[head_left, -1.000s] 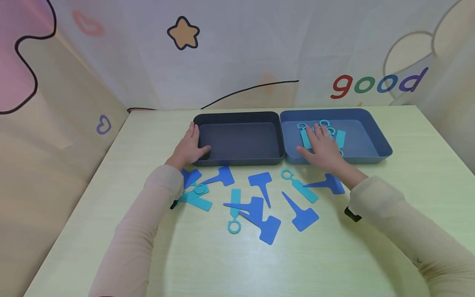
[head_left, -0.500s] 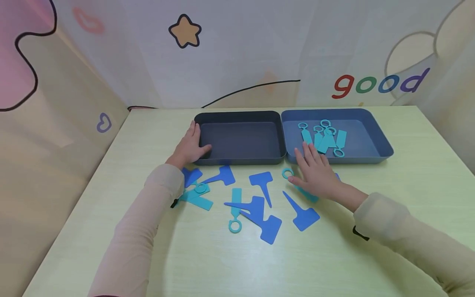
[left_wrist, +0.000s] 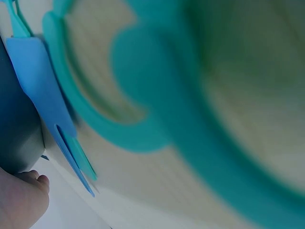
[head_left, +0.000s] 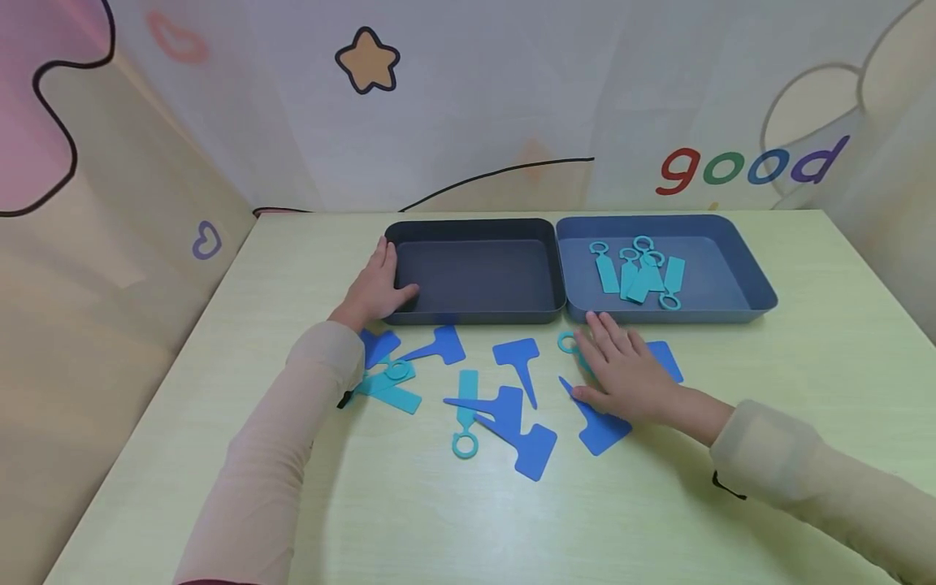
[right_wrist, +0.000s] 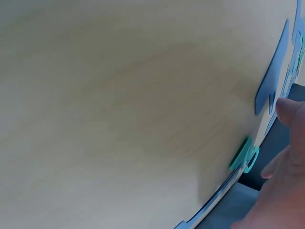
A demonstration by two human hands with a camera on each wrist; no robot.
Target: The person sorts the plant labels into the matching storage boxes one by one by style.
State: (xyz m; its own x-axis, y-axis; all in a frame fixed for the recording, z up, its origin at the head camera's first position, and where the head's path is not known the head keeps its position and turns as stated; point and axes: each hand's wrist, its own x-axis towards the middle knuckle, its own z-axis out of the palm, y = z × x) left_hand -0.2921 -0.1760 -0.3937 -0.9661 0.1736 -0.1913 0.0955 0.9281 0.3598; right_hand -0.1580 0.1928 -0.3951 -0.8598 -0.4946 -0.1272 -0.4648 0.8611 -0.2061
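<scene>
My left hand rests at the left end of a dark tray, fingers along its side wall and thumb over the front corner. My right hand hovers spread over the table in front of the blue-grey tray, holding nothing. It partly covers a turquoise ring-ended plant tag, a blue T-shaped plant label and another blue label. Several turquoise tags lie inside the blue-grey tray. In the left wrist view, turquoise tag hooks loom large and blurred near a blue label.
More blue T-shaped labels and a turquoise tag are scattered before the trays, some overlapping. Beside the left forearm, turquoise tags pile up with a blue label. A printed cloth hangs behind the table.
My right hand has drawn back from over the tags in the blue-grey tray, towards me onto the table area, uncovering those tags. The left hand stays at the dark tray.
</scene>
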